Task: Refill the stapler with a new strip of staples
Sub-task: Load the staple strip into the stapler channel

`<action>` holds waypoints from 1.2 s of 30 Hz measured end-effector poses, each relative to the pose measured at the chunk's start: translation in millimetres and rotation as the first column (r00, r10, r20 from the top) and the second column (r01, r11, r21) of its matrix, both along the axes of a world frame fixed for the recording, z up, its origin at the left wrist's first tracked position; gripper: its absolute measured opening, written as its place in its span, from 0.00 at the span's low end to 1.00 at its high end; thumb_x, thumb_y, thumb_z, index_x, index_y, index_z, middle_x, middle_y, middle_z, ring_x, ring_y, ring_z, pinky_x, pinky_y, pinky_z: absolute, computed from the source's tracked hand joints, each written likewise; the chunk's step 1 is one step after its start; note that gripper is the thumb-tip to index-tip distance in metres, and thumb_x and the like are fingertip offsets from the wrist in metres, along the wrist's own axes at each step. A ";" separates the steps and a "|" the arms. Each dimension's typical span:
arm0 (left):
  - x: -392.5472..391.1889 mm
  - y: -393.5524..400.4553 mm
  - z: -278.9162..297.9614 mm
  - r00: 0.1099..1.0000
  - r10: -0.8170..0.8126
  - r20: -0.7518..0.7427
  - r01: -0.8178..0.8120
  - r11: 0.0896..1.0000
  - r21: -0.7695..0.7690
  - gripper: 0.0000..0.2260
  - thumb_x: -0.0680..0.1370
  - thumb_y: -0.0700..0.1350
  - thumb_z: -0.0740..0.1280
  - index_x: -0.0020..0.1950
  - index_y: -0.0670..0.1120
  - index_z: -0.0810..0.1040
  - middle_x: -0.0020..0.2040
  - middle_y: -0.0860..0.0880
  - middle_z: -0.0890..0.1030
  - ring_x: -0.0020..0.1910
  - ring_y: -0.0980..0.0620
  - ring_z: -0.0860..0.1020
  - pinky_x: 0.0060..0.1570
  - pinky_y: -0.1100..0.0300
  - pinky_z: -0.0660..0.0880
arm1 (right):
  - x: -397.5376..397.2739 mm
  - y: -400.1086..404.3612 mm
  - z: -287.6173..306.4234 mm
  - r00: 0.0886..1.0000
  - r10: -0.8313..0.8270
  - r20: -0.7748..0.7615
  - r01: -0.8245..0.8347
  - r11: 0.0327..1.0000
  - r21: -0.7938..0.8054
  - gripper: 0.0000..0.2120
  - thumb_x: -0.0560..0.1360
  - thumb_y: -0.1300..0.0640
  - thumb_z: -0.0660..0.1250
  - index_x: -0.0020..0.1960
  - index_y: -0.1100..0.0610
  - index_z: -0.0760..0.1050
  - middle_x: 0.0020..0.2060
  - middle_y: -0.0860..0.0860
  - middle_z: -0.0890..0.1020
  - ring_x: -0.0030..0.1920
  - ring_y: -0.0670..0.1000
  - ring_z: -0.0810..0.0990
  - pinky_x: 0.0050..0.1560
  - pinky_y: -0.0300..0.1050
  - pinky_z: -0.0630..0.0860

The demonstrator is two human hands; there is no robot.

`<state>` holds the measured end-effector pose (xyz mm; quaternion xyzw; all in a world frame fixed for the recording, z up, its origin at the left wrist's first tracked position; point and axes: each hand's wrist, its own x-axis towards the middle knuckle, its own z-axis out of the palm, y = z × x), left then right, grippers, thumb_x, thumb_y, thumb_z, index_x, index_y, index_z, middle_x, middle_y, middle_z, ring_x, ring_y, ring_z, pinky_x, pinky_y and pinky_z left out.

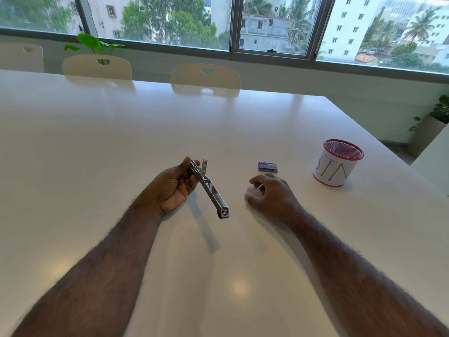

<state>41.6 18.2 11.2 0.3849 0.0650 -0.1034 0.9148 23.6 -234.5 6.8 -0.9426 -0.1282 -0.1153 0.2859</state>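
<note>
Metal stapler (210, 189) clasped in left grip (173, 186) | right grip (269, 193) loosely curled, empty

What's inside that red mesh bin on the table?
Only the far inner wall of the bin shows, pink mesh with nothing visible against it. Its bottom is hidden by the near wall and the paper label, so any contents there cannot be seen.

Left hand (173, 188) palm up, fingers curled around the stapler (211, 189), wrist down on table. Right hand (269, 192) palm down, loosely curled, holding nothing visible. Both forearms bare.
</note>
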 end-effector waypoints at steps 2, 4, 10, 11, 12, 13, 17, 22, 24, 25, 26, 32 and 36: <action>-0.5 -2.3 -0.5 1.000 -0.024 0.019 0.024 1.000 0.012 0.18 0.80 0.45 0.62 0.36 0.41 0.85 0.33 0.48 0.83 0.29 0.58 0.80 0.30 0.69 0.77 | 2.2 -0.8 -0.7 1.000 -0.016 -0.023 0.016 1.000 0.009 0.13 0.72 0.50 0.70 0.53 0.55 0.81 0.48 0.48 0.80 0.48 0.47 0.77 0.50 0.42 0.77; -1.7 -5.5 -0.5 0.999 -0.045 0.030 0.044 0.999 0.027 0.18 0.79 0.45 0.62 0.35 0.42 0.85 0.33 0.49 0.83 0.30 0.58 0.80 0.29 0.69 0.76 | 3.7 -1.3 -1.9 0.999 -0.012 -0.038 0.012 1.000 0.016 0.11 0.71 0.50 0.71 0.49 0.55 0.82 0.46 0.47 0.80 0.46 0.46 0.77 0.48 0.43 0.77; -3.1 -17.0 -4.5 0.974 -0.207 0.088 0.204 0.978 0.040 0.22 0.60 0.50 0.81 0.47 0.39 0.84 0.38 0.46 0.83 0.32 0.56 0.80 0.32 0.67 0.77 | -0.2 8.8 12.7 0.998 -0.001 0.058 -0.010 0.979 0.202 0.08 0.69 0.51 0.75 0.46 0.53 0.82 0.43 0.46 0.81 0.40 0.45 0.79 0.42 0.40 0.76; -3.6 -18.5 -5.2 0.964 -0.243 0.111 0.238 0.970 0.053 0.25 0.58 0.50 0.82 0.49 0.38 0.83 0.38 0.46 0.83 0.32 0.56 0.79 0.31 0.68 0.76 | -3.3 13.6 20.4 0.996 0.021 0.083 -0.043 0.963 0.267 0.08 0.69 0.52 0.75 0.46 0.53 0.81 0.42 0.46 0.81 0.39 0.45 0.80 0.41 0.39 0.77; -4.3 -19.7 -5.3 0.951 -0.279 0.133 0.271 0.960 0.070 0.26 0.59 0.51 0.82 0.51 0.38 0.83 0.39 0.46 0.82 0.33 0.56 0.79 0.32 0.68 0.76 | -7.2 18.7 29.3 0.994 0.057 0.097 -0.086 0.943 0.323 0.08 0.69 0.52 0.75 0.46 0.53 0.81 0.43 0.47 0.81 0.39 0.45 0.80 0.41 0.39 0.78; -5.2 -21.0 -5.9 0.939 -0.309 0.154 0.299 0.951 0.083 0.26 0.60 0.52 0.81 0.52 0.39 0.83 0.39 0.46 0.82 0.33 0.56 0.78 0.32 0.68 0.75 | -11.3 23.8 37.9 0.990 0.104 0.100 -0.133 0.920 0.367 0.08 0.70 0.53 0.76 0.46 0.53 0.82 0.43 0.47 0.81 0.38 0.45 0.80 0.41 0.39 0.78; -11.8 -23.4 -5.1 0.893 -0.385 0.234 0.368 0.923 0.117 0.18 0.67 0.52 0.77 0.49 0.41 0.82 0.36 0.47 0.80 0.32 0.55 0.76 0.32 0.66 0.73 | -22.8 37.4 58.3 0.954 0.282 0.100 -0.298 0.880 0.369 0.07 0.70 0.55 0.76 0.47 0.51 0.82 0.42 0.47 0.80 0.35 0.42 0.75 0.37 0.34 0.75; -16.9 -22.1 -2.0 0.864 -0.422 0.274 0.401 0.906 0.133 0.16 0.69 0.52 0.75 0.45 0.40 0.79 0.36 0.47 0.79 0.31 0.56 0.75 0.33 0.65 0.72 | -22.6 45.4 54.9 0.922 0.384 0.046 -0.375 0.859 0.348 0.09 0.70 0.57 0.77 0.48 0.49 0.82 0.41 0.43 0.78 0.34 0.42 0.74 0.35 0.38 0.74; -17.6 -22.1 -1.4 0.861 -0.426 0.280 0.404 0.905 0.133 0.17 0.69 0.52 0.76 0.46 0.39 0.78 0.35 0.48 0.78 0.30 0.57 0.75 0.32 0.66 0.72 | -22.0 45.5 53.5 0.908 0.418 0.018 -0.395 0.842 0.367 0.09 0.69 0.57 0.77 0.49 0.51 0.82 0.42 0.44 0.79 0.35 0.44 0.74 0.36 0.44 0.75; -18.0 -22.1 -1.2 0.863 -0.421 0.278 0.402 0.907 0.125 0.19 0.68 0.51 0.76 0.47 0.39 0.77 0.36 0.47 0.78 0.30 0.57 0.75 0.31 0.67 0.72 | -21.9 45.0 53.5 0.900 0.437 0.012 -0.406 0.825 0.392 0.10 0.69 0.57 0.78 0.49 0.52 0.83 0.42 0.45 0.79 0.35 0.47 0.75 0.37 0.46 0.75; -18.7 -21.8 -0.7 0.867 -0.416 0.274 0.400 0.909 0.115 0.20 0.67 0.51 0.77 0.47 0.38 0.77 0.36 0.47 0.79 0.30 0.56 0.76 0.31 0.66 0.73 | -22.5 44.5 54.2 0.889 0.458 0.011 -0.418 0.802 0.427 0.10 0.68 0.58 0.78 0.49 0.53 0.83 0.42 0.47 0.80 0.35 0.50 0.75 0.37 0.48 0.75; -17.7 -20.9 0.8 0.863 -0.412 0.292 0.368 0.909 0.193 0.17 0.65 0.55 0.78 0.44 0.43 0.84 0.36 0.49 0.81 0.31 0.57 0.75 0.35 0.64 0.73 | -29.3 45.5 60.8 0.856 0.515 0.045 -0.495 0.791 0.360 0.12 0.68 0.56 0.78 0.51 0.55 0.82 0.43 0.49 0.81 0.37 0.59 0.79 0.37 0.56 0.79; -16.3 -21.5 -0.8 0.869 -0.411 0.275 0.398 0.911 0.104 0.21 0.68 0.51 0.75 0.52 0.37 0.79 0.38 0.46 0.80 0.29 0.57 0.76 0.30 0.66 0.74 | -27.5 44.4 60.3 0.903 0.424 0.063 -0.421 0.848 0.323 0.11 0.68 0.55 0.77 0.48 0.54 0.82 0.43 0.45 0.82 0.37 0.51 0.81 0.39 0.52 0.82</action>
